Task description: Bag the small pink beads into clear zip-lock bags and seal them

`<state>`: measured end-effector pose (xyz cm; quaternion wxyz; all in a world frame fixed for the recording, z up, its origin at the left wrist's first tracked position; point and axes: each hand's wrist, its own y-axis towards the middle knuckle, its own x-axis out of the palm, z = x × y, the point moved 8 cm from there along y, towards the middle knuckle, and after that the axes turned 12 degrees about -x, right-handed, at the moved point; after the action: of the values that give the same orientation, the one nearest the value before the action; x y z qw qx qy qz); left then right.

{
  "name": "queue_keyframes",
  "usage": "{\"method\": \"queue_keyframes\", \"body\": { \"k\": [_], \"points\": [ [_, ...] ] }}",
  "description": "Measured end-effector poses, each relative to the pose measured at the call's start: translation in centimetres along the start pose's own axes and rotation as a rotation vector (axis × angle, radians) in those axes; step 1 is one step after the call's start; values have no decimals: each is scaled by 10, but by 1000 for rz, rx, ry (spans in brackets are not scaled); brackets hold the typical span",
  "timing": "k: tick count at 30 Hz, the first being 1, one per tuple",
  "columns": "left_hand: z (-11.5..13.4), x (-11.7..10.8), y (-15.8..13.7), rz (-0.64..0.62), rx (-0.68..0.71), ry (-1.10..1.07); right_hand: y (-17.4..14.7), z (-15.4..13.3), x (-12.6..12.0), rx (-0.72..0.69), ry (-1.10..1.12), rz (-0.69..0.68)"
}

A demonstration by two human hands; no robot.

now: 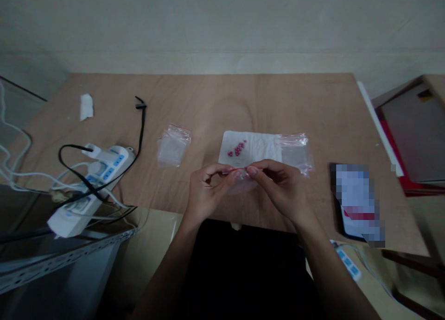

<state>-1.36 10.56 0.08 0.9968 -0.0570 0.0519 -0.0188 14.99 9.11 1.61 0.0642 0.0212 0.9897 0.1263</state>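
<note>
My left hand (212, 185) and my right hand (280, 183) meet near the table's front edge. Between thumb and fingers, both pinch the red-striped top of a small clear zip bag (241, 186), which hangs toward me. Whether its mouth is sealed I cannot tell. Just beyond the hands lies a white paper sheet (260, 146) with several small pink-red beads (239, 148) clustered on its left part. A stack of clear zip bags (297, 153) overlaps the sheet's right end. More zip bags (173, 146) lie to the left.
On the left, a white power strip (116, 160) carries tangled cables, and a black cable (142, 125) runs up the wooden table (194, 97). A crumpled white paper (86, 107) is at the far left. A phone (358, 202) lies at the right; another power strip (348, 263) is below.
</note>
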Motion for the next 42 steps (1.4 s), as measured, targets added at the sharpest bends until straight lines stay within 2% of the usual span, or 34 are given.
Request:
{"method": "queue_keyframes", "body": {
  "k": [3, 6, 8, 11, 13, 15, 16, 18, 20, 22, 26, 28, 31, 36, 39, 42],
  "points": [
    [4, 3, -2, -32, 34, 46, -4, 1, -5, 11, -14, -13],
    [9, 12, -6, -86, 58, 71, -6, -8, -9, -47, -150, -22],
    [14, 15, -8, -79, 72, 82, -6, -14, -9, -86, -215, -23],
    [19, 14, -7, -88, 71, 86, -6, -20, -10, -115, -230, -14],
    [17, 5, -2, -84, 59, 91, -4, -19, -21, -101, -226, 38],
    [11, -16, 7, 16, 52, 125, 0, -15, -42, -74, -247, 122],
    [7, -32, 13, 114, 60, 157, 2, -12, -54, -60, -268, 156],
    [1, -68, 22, 394, 97, 285, 9, -2, -79, -33, -327, 195],
    [-3, -90, 33, 579, 156, 510, 17, 11, -101, -1, -425, 211],
    [-14, -101, 49, 660, 105, 698, 24, 22, -119, 16, -593, 226],
    [-32, -105, 78, 646, -53, 872, 29, 31, -135, -4, -846, 269],
    [-33, -105, 84, 663, -63, 884, 26, 30, -136, -35, -887, 306],
    [-28, -104, 82, 696, 11, 867, 21, 23, -133, -75, -944, 317],
    [-13, -97, 67, 618, 189, 786, 19, 8, -118, -154, -953, 309],
    [1, -81, 52, 509, 277, 752, 23, -8, -91, -218, -842, 250],
    [15, -55, 33, 374, 351, 736, 27, -27, -45, -287, -635, 107]
  ]
}}
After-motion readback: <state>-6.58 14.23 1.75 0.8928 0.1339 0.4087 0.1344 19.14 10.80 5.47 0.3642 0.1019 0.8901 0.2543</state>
